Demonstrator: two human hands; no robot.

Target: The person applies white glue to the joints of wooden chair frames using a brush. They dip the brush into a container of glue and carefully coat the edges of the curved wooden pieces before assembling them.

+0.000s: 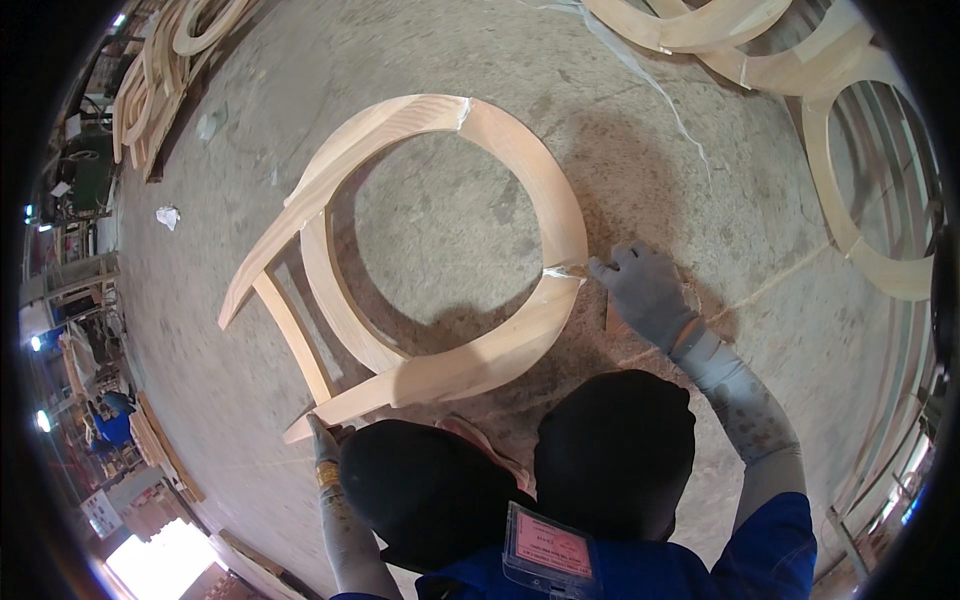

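Note:
A pale wooden frame (483, 357) lies on the floor before me: a round ring with two legs stretching to the left, joined by a curved inner piece and a crossbar. White paste or glue marks its joints at the top and right. My right hand (648, 298), in a grey glove, is closed beside the right joint, fingertips near the white smear; whatever it pinches is too small to make out. A brownish flat piece shows partly behind that hand. My left hand (324, 441) grips the tip of the near leg, its fingers partly hidden by my knee.
More curved wooden frames (865, 255) lie at the upper right, with a strip of clear plastic (655, 85) by them. Curved wooden parts (150, 85) are piled at the upper left. A crumpled white scrap (168, 216) lies on the concrete floor. My dark-clad knees are close to the frame.

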